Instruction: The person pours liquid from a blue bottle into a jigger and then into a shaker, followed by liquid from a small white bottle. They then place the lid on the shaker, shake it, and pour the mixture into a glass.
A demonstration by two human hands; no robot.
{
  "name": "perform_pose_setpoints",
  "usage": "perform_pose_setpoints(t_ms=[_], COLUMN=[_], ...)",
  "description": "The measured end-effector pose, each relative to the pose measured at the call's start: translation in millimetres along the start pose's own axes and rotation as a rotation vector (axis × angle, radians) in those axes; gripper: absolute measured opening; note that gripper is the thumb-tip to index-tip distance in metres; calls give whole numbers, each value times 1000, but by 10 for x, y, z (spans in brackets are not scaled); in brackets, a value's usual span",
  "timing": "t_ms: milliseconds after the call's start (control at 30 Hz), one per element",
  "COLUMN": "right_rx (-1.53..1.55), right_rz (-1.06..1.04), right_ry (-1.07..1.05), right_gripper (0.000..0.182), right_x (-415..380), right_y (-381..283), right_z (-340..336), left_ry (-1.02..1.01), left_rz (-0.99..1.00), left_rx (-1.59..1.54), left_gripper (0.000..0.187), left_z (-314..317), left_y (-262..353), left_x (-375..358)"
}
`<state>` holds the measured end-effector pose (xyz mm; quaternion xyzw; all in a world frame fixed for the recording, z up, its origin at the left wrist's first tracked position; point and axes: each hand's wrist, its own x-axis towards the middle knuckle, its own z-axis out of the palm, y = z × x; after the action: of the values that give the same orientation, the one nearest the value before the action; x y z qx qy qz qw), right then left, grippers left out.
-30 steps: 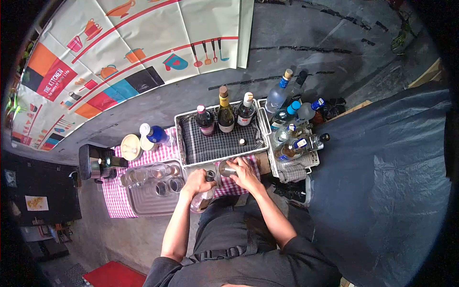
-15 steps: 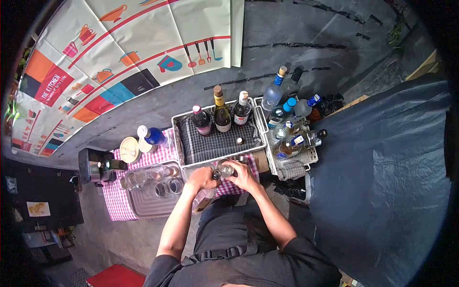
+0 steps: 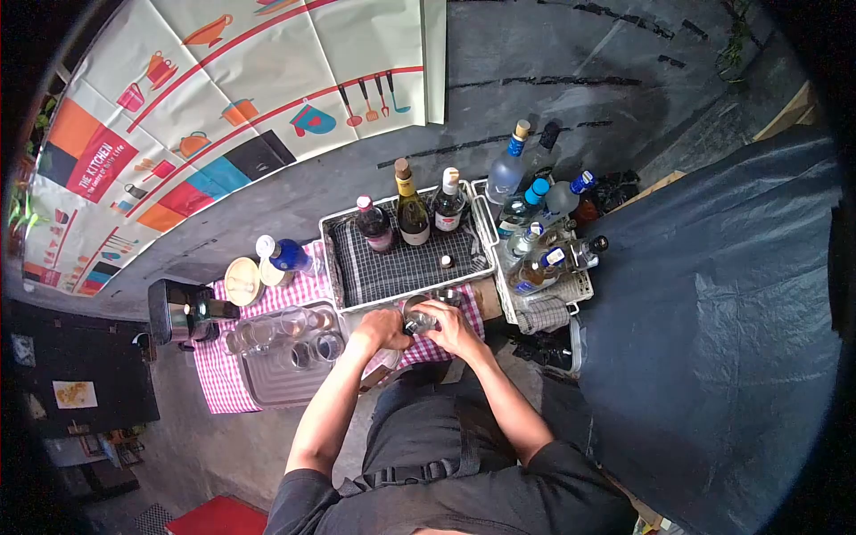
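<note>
Just below the white wire basket, my two hands are close together. My right hand is wrapped round a clear glass, which is tilted. My left hand is closed round the dark neck of a bottle, beside the glass; the bottle's pale body shows below that hand, partly hidden by the wrist. Whether the neck touches the glass cannot be made out. Left of my hands, a grey tray holds several upturned or lying glasses, on a pink checked cloth.
The basket holds three bottles, among them a yellow-necked one. A second white basket to the right has several spirit bottles. A blue bottle, a round wooden bowl and a black appliance stand at the left.
The glass has tilted a little in my right hand, and my left hand has turned slightly with the bottle. The whole view has shifted slightly.
</note>
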<state>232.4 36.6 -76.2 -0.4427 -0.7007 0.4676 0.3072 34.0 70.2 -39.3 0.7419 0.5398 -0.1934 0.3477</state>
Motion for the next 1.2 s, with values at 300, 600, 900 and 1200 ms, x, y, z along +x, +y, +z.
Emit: perform_pose_setpoints(t_ms=[300, 600, 900, 1200], right_rx=[-53, -17, -85, -58], right_rz=[-30, -36, -135, -67], right_ry=[-12, -16, 7, -25], right_gripper=[59, 61, 58, 60], right_x=[-27, -20, -7, -9], right_y=[-44, -22, 20, -22], right_z=[-10, -23, -11, -28], left_ry=[-132, -159, -174, -186], left_rz=[-31, -43, -56, -19], left_rx=[98, 81, 91, 104], left_gripper=[49, 47, 48, 48], left_z=[-67, -45, -49, 31], left_y=[75, 87, 104, 0], left_x=[29, 80, 100, 193])
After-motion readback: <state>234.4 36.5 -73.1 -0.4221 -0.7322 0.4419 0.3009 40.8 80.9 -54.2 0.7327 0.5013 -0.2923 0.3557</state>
